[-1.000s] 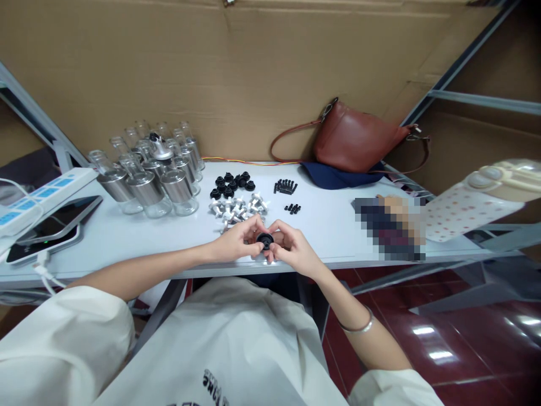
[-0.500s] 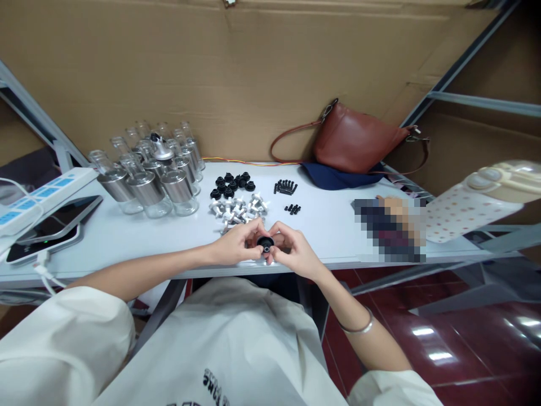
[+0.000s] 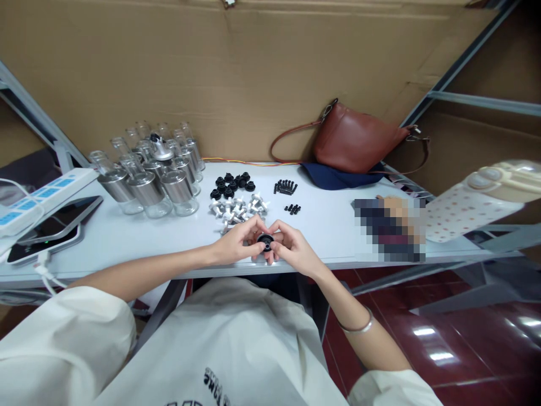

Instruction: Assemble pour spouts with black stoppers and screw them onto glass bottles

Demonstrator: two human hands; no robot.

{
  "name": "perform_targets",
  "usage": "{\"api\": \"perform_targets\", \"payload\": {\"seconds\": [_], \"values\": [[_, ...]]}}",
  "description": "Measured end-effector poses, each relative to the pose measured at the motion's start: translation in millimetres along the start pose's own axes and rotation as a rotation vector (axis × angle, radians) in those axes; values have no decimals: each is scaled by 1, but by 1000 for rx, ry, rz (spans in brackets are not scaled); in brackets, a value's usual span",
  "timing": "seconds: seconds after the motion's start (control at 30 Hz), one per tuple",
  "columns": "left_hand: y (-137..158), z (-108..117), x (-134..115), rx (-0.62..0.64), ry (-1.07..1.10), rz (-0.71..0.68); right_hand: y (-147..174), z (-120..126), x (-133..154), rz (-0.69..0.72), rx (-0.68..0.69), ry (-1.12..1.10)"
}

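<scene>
Near the table's front edge, my left hand [image 3: 242,241] and my right hand [image 3: 293,247] hold one small round black cap [image 3: 266,239] between them. Its hollow underside with a small central tube faces up toward me. Both thumbs press at its near rim, and the index fingers curl round the far side. Just beyond my left hand lies a pile of silver pourer spouts [image 3: 236,210]. Behind that pile sit several black stoppers [image 3: 232,184]. Short black tubes [image 3: 285,186] lie in a row farther right, with smaller black pieces [image 3: 293,208] nearer me.
Several glass bottles with steel sleeves [image 3: 146,192] stand at left, one topped by a pourer. A power strip [image 3: 46,197] and a tablet-like device [image 3: 63,217] lie beyond them. A brown handbag [image 3: 359,138] rests on dark blue cloth [image 3: 338,177]. A dotted tumbler [image 3: 456,211] stands at right.
The black cap has tilted slightly in my fingers, showing more of its hollow inside. My thumbs have shifted a little on its rim; the things on the table have not moved.
</scene>
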State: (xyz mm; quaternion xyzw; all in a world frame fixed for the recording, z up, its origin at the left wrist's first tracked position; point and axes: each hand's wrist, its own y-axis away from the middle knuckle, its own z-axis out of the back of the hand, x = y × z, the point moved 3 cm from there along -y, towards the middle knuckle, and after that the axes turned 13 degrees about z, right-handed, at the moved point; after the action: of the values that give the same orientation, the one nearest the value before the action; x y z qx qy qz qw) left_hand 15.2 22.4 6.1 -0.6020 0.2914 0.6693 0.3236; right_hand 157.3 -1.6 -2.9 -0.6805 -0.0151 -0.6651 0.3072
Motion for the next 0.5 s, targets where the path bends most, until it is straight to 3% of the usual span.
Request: {"api": "perform_targets", "payload": {"seconds": [0.23, 0.5], "values": [[0, -1, 1, -2, 4, 40, 0, 0, 0, -24, 3, 9], [1, 1, -1, -104, -151, 63, 1, -2, 6, -19, 5, 189]]}}
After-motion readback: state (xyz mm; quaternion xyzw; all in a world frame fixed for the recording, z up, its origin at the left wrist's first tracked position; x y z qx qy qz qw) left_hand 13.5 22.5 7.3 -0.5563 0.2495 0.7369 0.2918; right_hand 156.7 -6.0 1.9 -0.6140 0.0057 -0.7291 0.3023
